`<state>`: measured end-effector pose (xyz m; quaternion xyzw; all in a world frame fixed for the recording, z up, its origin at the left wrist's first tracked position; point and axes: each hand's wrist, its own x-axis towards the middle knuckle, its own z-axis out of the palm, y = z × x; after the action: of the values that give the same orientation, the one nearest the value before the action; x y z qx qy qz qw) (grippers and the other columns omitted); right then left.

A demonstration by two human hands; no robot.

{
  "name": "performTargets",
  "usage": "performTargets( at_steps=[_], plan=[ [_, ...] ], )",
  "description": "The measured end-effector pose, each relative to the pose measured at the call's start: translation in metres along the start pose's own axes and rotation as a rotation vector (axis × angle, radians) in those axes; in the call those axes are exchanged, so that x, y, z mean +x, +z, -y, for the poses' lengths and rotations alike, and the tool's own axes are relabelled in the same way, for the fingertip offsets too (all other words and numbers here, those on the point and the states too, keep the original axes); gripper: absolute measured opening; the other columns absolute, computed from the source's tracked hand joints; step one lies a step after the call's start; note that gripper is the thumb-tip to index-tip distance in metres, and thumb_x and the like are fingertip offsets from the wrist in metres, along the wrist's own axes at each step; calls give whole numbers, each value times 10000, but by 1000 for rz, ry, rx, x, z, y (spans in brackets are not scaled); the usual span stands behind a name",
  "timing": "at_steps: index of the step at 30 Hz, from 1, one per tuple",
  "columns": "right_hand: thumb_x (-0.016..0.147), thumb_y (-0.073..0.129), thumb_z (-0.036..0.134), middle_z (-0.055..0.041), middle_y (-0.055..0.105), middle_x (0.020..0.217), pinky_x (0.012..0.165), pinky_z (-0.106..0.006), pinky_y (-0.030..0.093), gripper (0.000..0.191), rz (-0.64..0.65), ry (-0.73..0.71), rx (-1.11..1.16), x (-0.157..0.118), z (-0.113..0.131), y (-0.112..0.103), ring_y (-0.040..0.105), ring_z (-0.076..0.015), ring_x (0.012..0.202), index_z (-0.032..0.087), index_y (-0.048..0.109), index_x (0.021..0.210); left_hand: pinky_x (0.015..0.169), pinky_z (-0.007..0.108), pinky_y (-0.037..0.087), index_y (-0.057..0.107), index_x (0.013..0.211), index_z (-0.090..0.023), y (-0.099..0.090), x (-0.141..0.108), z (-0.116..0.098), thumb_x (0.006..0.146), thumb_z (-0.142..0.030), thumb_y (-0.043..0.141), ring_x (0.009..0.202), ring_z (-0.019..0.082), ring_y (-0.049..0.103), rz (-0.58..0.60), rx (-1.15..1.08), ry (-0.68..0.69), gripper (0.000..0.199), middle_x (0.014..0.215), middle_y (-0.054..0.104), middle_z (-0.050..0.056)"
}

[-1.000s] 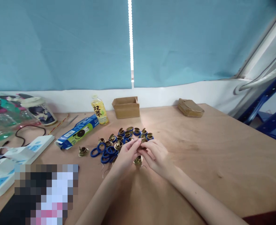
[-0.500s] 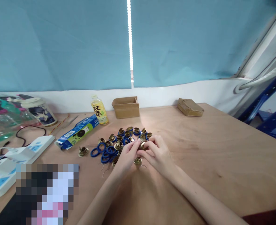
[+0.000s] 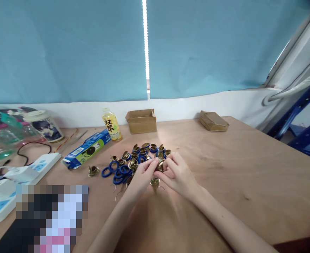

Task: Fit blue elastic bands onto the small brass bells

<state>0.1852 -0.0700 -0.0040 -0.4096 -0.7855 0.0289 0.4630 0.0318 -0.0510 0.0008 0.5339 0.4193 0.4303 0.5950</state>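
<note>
our hands: left hand [image 3: 143, 173] and right hand [image 3: 178, 175], fingertips pinched, gripping one brass piece [image 3: 160, 166] between them.
brass pile: brass fittings [image 3: 153, 148] and blue rings [image 3: 107, 175] on the table [image 3: 244, 165], from nine to twelve o'clock of our grip.
open box [image 3: 143, 125]: eleven o'clock; we cannot tell its contents.
flat box [image 3: 214, 122]: between one and two, contents hidden from us.
cup [image 3: 45, 127]: ten o'clock, lidded.
</note>
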Motion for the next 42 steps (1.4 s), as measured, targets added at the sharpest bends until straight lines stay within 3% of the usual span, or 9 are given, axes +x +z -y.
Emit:
performTargets(
  at_steps=[6, 14, 21, 27, 30, 36, 42],
  plan=[
    [954, 519, 202, -55, 513, 849, 715, -300, 475, 135, 69, -47, 28, 0, -1, -2, 517, -178, 813, 187, 558, 825, 635, 251, 489, 640, 833, -148, -3, 3, 3, 797, -540, 644, 653, 131, 556, 16, -97, 1, 394, 725, 584, 2],
    [1000, 439, 215, -28, 617, 777, 688, -305, 422, 195, 88, -51, -25, -1, -4, 5, 532, -169, 718, 197, 560, 848, 601, 254, 480, 623, 783, -162, 0, 2, 0, 812, -548, 612, 624, 144, 567, -19, 14, 46, 387, 659, 584, -9],
    [940, 463, 180, -21, 566, 733, 646, -289, 404, 128, 81, 25, -33, -2, -4, 2, 514, -162, 670, 192, 505, 819, 582, 227, 437, 601, 768, -178, 3, -1, -3, 880, -485, 540, 624, 132, 534, 1, 143, 127, 333, 686, 580, -14],
    [930, 439, 186, -27, 556, 722, 621, -284, 399, 176, 106, -25, -58, -2, -4, 5, 499, -163, 662, 203, 467, 757, 819, 269, 453, 693, 961, -183, 3, -3, -3, 932, -409, 469, 887, 190, 606, -50, 261, 244, 320, 940, 684, 46],
    [912, 450, 176, -15, 531, 678, 597, -280, 385, 212, 80, -46, -83, -1, -4, 7, 478, -158, 634, 216, 424, 705, 877, 285, 430, 720, 944, -188, 3, -4, -4, 927, -385, 477, 951, 213, 605, -74, 354, 308, 314, 985, 687, 65],
    [896, 462, 163, 9, 473, 615, 554, -274, 351, 277, 48, -47, -84, 0, -3, 7, 440, -149, 586, 232, 349, 653, 753, 264, 418, 670, 698, -186, 4, -5, -6, 895, -371, 526, 809, 197, 582, -72, 407, 314, 306, 776, 648, 36],
    [915, 441, 195, 10, 469, 625, 559, -274, 350, 271, 51, -11, -51, -2, -3, 6, 435, -142, 586, 228, 364, 658, 648, 240, 398, 644, 685, -176, 4, -6, -4, 873, -421, 550, 698, 167, 541, -37, 254, 223, 322, 691, 614, 6]
  ],
)
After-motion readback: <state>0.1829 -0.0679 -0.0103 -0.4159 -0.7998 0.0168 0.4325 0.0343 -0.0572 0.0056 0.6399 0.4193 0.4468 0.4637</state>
